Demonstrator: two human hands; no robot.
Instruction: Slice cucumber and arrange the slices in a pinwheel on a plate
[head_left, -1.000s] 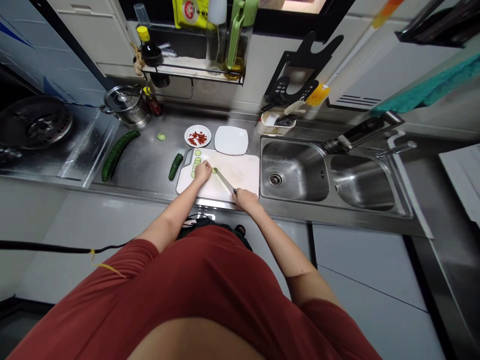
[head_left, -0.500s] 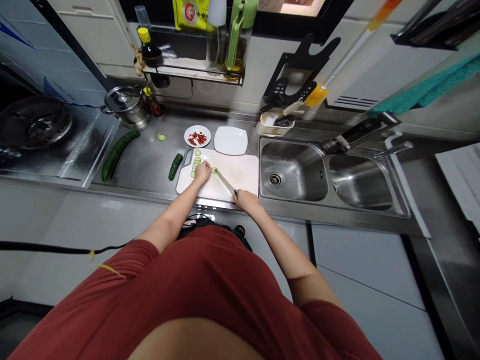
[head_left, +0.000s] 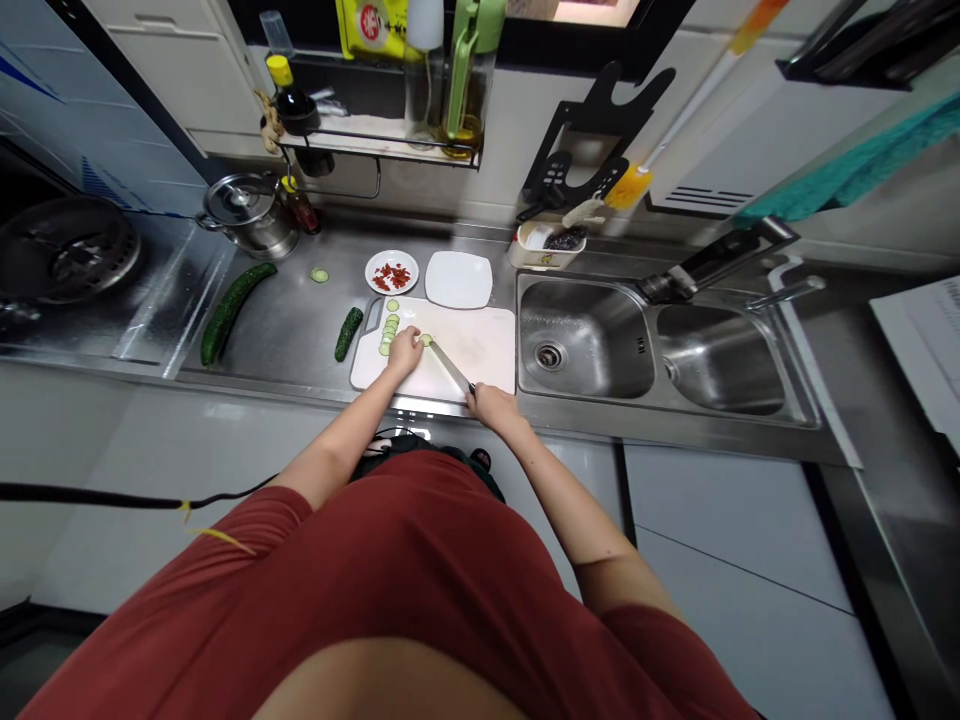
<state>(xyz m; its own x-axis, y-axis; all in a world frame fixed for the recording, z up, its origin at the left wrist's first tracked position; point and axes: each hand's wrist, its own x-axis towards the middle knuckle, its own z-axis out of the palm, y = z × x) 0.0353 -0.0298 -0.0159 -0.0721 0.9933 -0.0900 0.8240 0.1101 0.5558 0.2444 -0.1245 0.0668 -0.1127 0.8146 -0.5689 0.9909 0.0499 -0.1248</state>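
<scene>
On the white cutting board (head_left: 480,350), my right hand (head_left: 493,402) is wrapped round the handle of a kitchen knife (head_left: 454,371). The blade slants up to the left, its tip at a pale green cucumber slice (head_left: 426,340). My left hand (head_left: 406,352), fingers bent, is at the left edge of that slice and seems to pinch it. Several cucumber slices (head_left: 390,328) lie overlapping in a row left of this hand, with one apart above them. Left of the board lies a short piece of cucumber (head_left: 349,334).
Behind the board stand a plate of chopped red pieces (head_left: 391,284) and a white square plate (head_left: 458,280). A long cucumber (head_left: 233,312), a cucumber end (head_left: 319,275) and a steel pot (head_left: 250,215) are to the left. The double sink (head_left: 592,335) borders the board's right.
My left hand's fingers have shifted slightly at the slice, and more of the slice row shows. The knife and my right hand have hardly moved. The whole view has shifted a little.
</scene>
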